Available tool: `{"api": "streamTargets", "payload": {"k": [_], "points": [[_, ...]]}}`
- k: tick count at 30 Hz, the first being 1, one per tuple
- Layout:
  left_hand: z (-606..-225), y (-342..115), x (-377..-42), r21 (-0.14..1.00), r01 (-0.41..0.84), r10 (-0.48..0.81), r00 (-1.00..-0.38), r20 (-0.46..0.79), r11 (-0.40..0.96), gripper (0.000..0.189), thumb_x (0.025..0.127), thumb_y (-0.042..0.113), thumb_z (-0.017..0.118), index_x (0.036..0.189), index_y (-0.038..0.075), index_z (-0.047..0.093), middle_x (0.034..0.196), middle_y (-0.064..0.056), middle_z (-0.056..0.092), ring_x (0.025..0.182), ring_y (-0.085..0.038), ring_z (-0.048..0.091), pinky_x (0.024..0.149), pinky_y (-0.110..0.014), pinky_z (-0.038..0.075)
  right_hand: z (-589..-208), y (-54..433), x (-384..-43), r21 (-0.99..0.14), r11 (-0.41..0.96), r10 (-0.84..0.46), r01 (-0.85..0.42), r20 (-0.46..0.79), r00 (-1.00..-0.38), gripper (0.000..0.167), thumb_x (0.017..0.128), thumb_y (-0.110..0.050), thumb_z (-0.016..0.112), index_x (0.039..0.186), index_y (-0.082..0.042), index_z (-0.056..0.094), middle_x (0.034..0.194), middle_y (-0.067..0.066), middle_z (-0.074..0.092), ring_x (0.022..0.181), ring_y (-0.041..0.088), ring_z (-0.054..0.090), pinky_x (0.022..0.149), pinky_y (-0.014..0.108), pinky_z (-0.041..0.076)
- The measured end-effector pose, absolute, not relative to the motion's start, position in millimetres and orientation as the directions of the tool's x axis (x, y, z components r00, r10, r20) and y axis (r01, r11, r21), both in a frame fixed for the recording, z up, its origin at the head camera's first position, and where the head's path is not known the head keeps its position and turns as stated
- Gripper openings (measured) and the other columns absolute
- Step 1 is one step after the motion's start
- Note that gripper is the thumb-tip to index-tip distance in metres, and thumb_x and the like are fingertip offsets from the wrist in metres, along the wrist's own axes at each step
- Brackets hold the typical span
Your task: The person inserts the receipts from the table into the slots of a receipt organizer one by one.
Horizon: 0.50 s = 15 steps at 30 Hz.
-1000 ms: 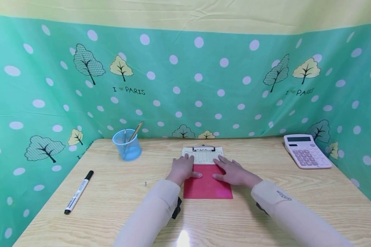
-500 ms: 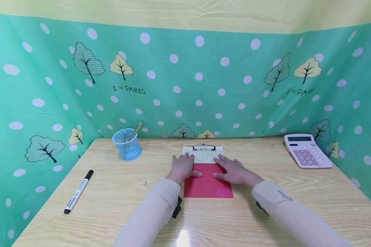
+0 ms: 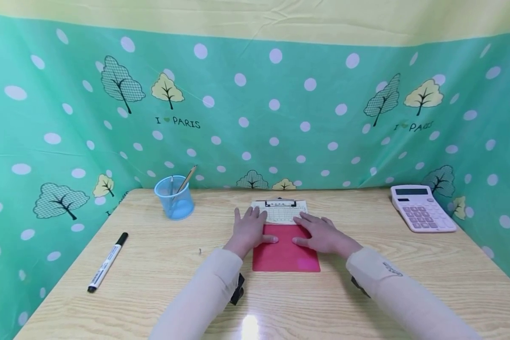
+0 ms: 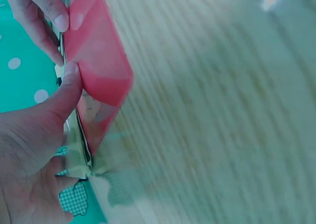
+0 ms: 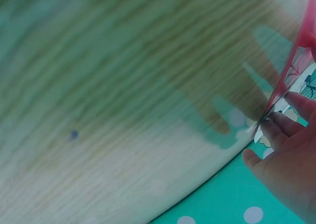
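Note:
A clipboard with a red, glossy lower part lies flat on the table. Its metal clip is at the far end, over a white sheet printed with a grid. My left hand rests on the clipboard's left side, fingers extended forward and thumb on the red surface. From the right, my right hand lies across the other side, fingertips at the sheet's lower right and thumb on the red. The two thumbs point toward each other, apart. Both wrist views show the red surface with the hands at its edge.
At the back left stands a blue mesh cup holding a pencil. A capped marker lies on the left of the wooden table. A pink calculator sits at the back right, by the green dotted curtain.
My left hand has shifted slightly left, its outer fingers a little more spread, and its forearm has moved left. The right hand and the clipboard look unchanged.

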<state>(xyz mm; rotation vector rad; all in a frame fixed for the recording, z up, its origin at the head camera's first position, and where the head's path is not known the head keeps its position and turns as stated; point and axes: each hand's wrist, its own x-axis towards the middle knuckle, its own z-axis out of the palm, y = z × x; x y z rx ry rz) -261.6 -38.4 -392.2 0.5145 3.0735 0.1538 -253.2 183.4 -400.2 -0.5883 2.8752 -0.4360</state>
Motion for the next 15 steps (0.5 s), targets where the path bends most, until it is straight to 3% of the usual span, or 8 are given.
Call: {"api": "streamTargets", "payload": {"k": [8, 15], "points": [[-396.8, -40.8, -256.8, 0.052, 0.37, 0.367, -0.929, 0.048, 0.928, 0.079, 0.089, 0.06, 0.069, 0.147, 0.01, 0.052, 0.154, -0.014, 0.047, 0.143, -0.034, 0.04, 0.117, -0.062, 0.022, -401.5, 185.7, -253.5, -0.272, 0.872, -0.43, -0.406, -0.031, -0.902, 0.059, 0.099, -0.038, 0.065, 0.147, -0.005, 0.052, 0.156, 0.022, 0.041, 0.145, 0.04, 0.034, 0.115, 0.067, 0.019], [-397.5, -46.0, -254.1, 0.085, 0.382, 0.374, -0.922, 0.102, 0.92, 0.068, 0.095, 0.053, 0.066, 0.146, 0.01, 0.054, 0.15, -0.013, 0.052, 0.14, -0.033, 0.044, 0.115, -0.059, 0.028, -396.4, 192.5, -252.0, -0.219, 0.858, -0.447, -0.464, 0.125, -0.886, 0.045, 0.099, -0.029, 0.067, 0.136, -0.004, 0.063, 0.143, 0.022, 0.055, 0.136, 0.042, 0.046, 0.11, 0.063, 0.033]]}}
